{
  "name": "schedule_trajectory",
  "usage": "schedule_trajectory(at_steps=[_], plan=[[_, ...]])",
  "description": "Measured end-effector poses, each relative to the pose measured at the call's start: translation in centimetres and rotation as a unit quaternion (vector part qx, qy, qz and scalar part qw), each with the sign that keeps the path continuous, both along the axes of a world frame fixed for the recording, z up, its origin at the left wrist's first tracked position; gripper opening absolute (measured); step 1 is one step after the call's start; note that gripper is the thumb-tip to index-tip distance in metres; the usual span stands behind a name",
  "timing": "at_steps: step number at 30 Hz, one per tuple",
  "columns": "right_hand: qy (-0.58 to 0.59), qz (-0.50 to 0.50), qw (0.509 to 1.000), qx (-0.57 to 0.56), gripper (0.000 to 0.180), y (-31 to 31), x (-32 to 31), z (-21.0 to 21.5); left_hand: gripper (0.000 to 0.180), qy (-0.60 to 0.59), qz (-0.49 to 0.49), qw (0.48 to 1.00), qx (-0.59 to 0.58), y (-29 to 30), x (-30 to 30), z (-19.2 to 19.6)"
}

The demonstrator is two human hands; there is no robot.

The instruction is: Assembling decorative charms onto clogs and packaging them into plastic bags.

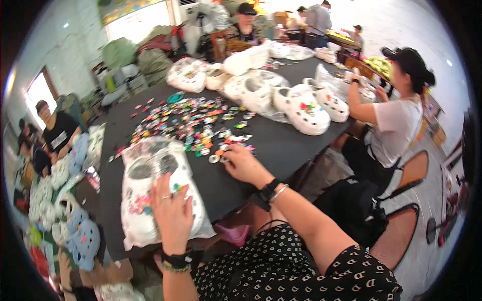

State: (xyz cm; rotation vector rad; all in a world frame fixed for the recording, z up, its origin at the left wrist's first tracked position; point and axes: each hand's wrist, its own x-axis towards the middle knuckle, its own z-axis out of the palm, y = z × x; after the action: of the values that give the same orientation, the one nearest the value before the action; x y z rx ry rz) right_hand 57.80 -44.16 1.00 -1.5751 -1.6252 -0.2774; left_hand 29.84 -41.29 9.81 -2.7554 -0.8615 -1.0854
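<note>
My left hand (172,213) lies flat, fingers spread, on a white clog (150,193) wrapped in clear plastic at the near edge of the black table (281,145). Small coloured charms are fixed to that clog. My right hand (242,163) reaches forward to the edge of a spread of several small colourful shoe charms (193,123); its fingertips pinch a small pale charm (216,158). Both wrists wear dark bands.
More white clogs (306,108), some bagged, crowd the far half of the table. A person in a white shirt (396,125) sits at the right side, another in a cap (246,22) at the far end. Clogs fill the left floor (65,200). Chairs (401,236) stand at right.
</note>
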Motion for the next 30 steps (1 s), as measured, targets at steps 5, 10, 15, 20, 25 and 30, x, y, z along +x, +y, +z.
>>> schedule_trajectory(at_steps=[5, 10, 15, 20, 25, 30], plan=[[-0.011, 0.001, 1.0, -0.028, 0.032, 0.0, -0.7, 0.9, 0.026, -0.017, -0.01, 1.0, -0.014, -0.2, -0.8, 0.2], [-0.015, -0.02, 0.998, -0.056, 0.033, -0.4, -0.5, 1.2, 0.027, -0.033, -0.021, 0.999, -0.021, -0.5, -0.9, -0.2], [0.016, -0.013, 0.998, -0.068, 0.043, 0.5, 0.0, 1.7, 0.026, -0.018, -0.02, 0.999, -0.03, -0.6, -0.9, 0.3], [0.071, 0.185, 0.977, -0.083, 0.085, 6.5, -4.6, 9.3, 0.028, -0.008, -0.012, 0.999, -0.043, 0.0, -1.7, 0.2], [0.073, 0.29, 0.897, -0.324, 0.089, 11.4, -6.2, 12.8, 0.031, -0.02, -0.036, 0.998, -0.049, 0.0, -1.8, -0.5], [0.049, 0.218, 0.928, -0.299, 0.044, 10.6, -6.2, 13.8, 0.035, -0.051, -0.063, 0.995, -0.06, -0.4, -3.5, -0.5]])
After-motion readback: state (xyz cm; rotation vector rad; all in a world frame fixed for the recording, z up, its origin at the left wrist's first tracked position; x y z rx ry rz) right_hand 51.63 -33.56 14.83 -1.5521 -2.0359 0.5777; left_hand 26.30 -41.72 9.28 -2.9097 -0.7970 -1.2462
